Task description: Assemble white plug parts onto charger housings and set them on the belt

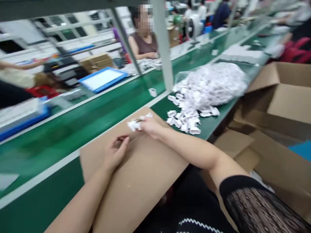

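My right hand [152,128] is closed on several small white plastic pieces [135,125], which stick out past its fingertips; motion blurs their shape. The hand is over the far part of a brown cardboard sheet [145,168]. To its left, my left hand [116,152] hovers at the same sheet, fingers loosely curled and the thumb apart from them. Nothing shows in it. Beyond my right hand, a heap of loose white plastic pieces [186,118] spills from a clear plastic bag [213,82] full of them.
A green conveyor belt [102,111] runs past the cardboard, with one white piece [153,92] on it. A white post [162,48] rises behind. Open cardboard boxes [289,100] stand at right. Across the belt are a blue-rimmed tray [103,79] and a seated person [145,42].
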### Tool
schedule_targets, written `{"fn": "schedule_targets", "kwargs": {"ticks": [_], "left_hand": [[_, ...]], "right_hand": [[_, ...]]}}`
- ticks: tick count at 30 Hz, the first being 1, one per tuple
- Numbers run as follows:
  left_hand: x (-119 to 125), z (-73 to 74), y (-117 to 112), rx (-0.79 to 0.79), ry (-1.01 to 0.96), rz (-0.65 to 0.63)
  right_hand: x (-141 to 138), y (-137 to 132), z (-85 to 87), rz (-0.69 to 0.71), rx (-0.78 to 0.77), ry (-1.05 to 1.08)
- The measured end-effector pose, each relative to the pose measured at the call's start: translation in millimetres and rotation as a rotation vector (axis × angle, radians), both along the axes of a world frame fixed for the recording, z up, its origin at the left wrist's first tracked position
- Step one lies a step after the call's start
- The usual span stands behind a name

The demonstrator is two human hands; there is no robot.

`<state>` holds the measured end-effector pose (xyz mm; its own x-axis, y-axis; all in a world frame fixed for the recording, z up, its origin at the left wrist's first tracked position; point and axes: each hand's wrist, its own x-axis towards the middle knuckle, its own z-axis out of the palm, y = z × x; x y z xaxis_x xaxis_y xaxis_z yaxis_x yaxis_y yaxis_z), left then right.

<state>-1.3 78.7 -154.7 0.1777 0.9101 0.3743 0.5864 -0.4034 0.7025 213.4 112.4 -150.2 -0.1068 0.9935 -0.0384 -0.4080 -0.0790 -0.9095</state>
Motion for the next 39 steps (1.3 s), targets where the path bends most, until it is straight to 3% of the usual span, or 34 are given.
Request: {"fn": "schedule_targets", "kwargs": {"ticks": [2, 6, 18, 20, 24, 26, 29, 32, 35, 39], "left_hand": [[-2, -2.5, 8, 0.036, -0.038, -0.057], [-2, -3.0, 13, 0.06, -0.101, -0.126], [-3, 0.0, 10, -0.033, -0.179, -0.165], [-3, -1.3, 10, -0.154, -0.229, -0.09], [-1, -0.2, 23, -0.378, -0.465, 0.192], [2, 6.2, 40, -0.393, -0.488, 0.27], [12, 21.9, 80, -0.303, -0.277, 0.284], [31, 35.9, 133, -0.132, 0.033, 0.126], [57, 41.7, 184, 0.018, 0.351, -0.036], [86, 39.9, 229, 0.003, 0.643, -0.193]], "right_hand": [[-18, 8, 0.7, 0.063, -0.056, 0.017], [-13, 2, 0.3, 0.082, -0.097, 0.034], [-22, -14, 1.8, 0.084, 0.062, -0.26], [-23, -15, 0.1, 0.055, 0.087, -0.328], [-21, -21, 4.1, 0.086, 0.183, -0.582], [-19, -27, 11.7, 0.179, 0.267, -0.774], [-15, -40, 26.5, 0.281, 0.419, -1.103], [-13, -49, 37.3, 0.346, 0.497, -1.334], [-12, -50, 39.5, 0.366, 0.493, -1.357], [-13, -46, 36.6, 0.384, 0.474, -1.311]]}}
